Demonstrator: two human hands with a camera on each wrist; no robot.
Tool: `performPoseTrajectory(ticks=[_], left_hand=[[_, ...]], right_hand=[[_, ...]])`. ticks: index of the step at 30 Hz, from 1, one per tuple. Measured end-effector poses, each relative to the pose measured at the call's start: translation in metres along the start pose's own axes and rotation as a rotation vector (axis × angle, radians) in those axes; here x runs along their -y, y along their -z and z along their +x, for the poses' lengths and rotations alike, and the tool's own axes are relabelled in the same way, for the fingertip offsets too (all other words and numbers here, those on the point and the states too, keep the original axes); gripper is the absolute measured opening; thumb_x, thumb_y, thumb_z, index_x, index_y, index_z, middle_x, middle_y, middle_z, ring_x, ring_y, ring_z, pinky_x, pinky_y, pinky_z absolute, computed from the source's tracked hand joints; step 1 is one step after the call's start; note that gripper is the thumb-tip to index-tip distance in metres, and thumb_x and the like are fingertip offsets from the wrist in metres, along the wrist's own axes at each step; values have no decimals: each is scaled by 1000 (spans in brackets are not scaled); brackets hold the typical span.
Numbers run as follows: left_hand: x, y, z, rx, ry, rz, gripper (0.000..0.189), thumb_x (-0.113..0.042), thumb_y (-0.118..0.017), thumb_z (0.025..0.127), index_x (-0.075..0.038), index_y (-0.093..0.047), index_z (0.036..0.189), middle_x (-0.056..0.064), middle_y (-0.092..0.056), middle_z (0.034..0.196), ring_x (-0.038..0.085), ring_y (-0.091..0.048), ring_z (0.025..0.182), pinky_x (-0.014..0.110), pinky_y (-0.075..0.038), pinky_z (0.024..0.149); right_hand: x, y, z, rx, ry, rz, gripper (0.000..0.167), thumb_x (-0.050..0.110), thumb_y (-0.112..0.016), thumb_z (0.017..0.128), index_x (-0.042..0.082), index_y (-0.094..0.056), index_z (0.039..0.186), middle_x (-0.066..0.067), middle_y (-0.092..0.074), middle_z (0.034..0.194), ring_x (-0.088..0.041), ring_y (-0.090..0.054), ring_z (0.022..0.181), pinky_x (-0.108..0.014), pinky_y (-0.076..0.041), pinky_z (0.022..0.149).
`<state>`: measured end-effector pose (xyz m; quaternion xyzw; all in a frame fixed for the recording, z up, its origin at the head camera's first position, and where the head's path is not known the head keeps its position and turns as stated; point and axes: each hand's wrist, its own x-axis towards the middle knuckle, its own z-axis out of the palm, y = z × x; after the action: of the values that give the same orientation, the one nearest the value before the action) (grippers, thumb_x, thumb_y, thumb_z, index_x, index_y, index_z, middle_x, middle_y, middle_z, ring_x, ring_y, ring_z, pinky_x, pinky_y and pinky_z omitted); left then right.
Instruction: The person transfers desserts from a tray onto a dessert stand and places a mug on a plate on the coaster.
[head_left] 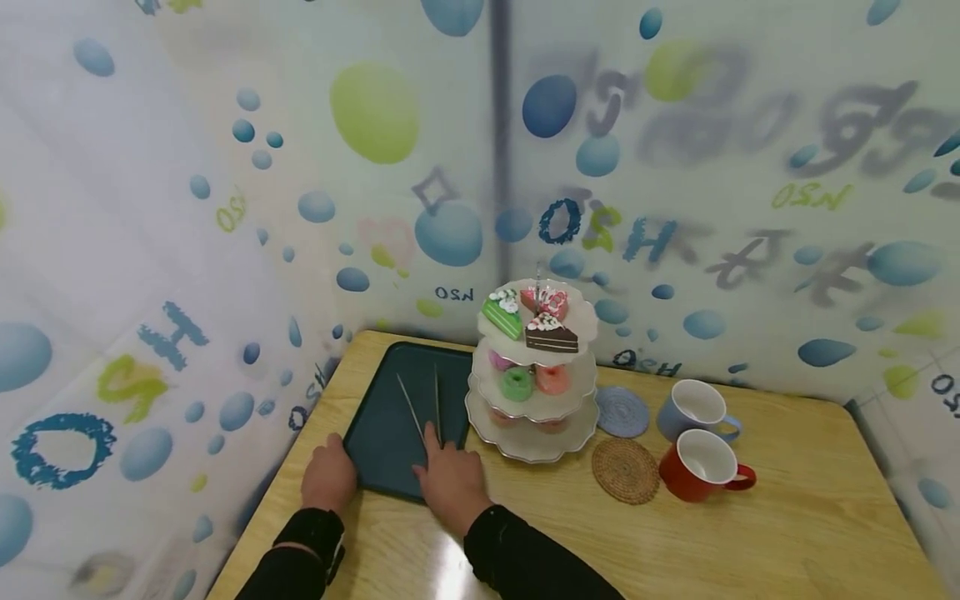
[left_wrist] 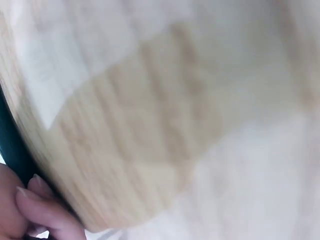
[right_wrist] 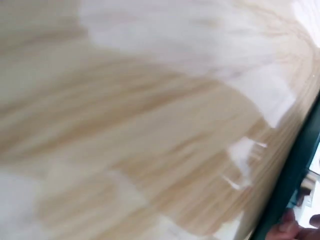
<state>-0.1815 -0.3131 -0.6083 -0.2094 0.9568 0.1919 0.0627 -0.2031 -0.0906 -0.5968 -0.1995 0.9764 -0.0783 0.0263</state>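
A dark green tray lies on the left of the wooden table. Metal tongs rest across it, arms spread and pointing away from me. My right hand is over the tray's near right corner and grips the tongs at their near end, which it covers; its index finger reaches forward along them. At the near left corner my left hand holds the tray's rim. Only fingertips beside the rim show in the left wrist view. Right fingers appear by the tray edge in the right wrist view.
Right of the tray stands a three-tier stand with cake slices and doughnuts. Further right are a blue coaster, a woven brown coaster, a blue mug and a red mug. Patterned curtains hang behind the table.
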Motion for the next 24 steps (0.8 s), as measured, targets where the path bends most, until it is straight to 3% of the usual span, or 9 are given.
performPoseTrajectory(ticks=[4,10,14,18,24], left_hand=[[-2,0,4,-26,-5,8,32,-7,-31,100,5,-39,128,33,-52,105,45,-57,85,53,-47,68],[-5,-3,11,-30,-33,13,34,-9,-32,99,6,-37,130,34,-52,106,46,-57,88,54,-46,69],[-9,-5,12,-50,-46,4,33,-9,-34,98,7,-40,126,34,-52,102,44,-57,82,53,-46,64],[-9,-4,13,-75,-33,-5,30,-9,-37,97,8,-43,122,33,-53,98,44,-57,80,53,-46,64],[-8,6,10,-53,42,-100,41,-12,-35,97,12,-33,130,38,-48,103,48,-55,81,53,-45,63]], right_hand=[[-14,4,-14,37,3,105,76,64,-42,91,24,-19,152,-10,-58,119,-28,-62,90,-43,-46,79],[-58,27,-51,115,-57,319,69,57,-47,92,20,-31,148,-14,-57,125,-30,-63,97,-46,-49,73],[-93,42,-84,85,-109,349,66,55,-49,93,18,-36,145,-14,-58,128,-30,-61,108,-48,-50,78],[-123,50,-116,78,-178,372,61,52,-49,94,20,-38,144,-14,-58,128,-31,-60,109,-50,-50,79],[-165,52,-154,60,-343,384,59,46,-54,93,15,-41,142,-14,-56,128,-33,-59,109,-52,-48,81]])
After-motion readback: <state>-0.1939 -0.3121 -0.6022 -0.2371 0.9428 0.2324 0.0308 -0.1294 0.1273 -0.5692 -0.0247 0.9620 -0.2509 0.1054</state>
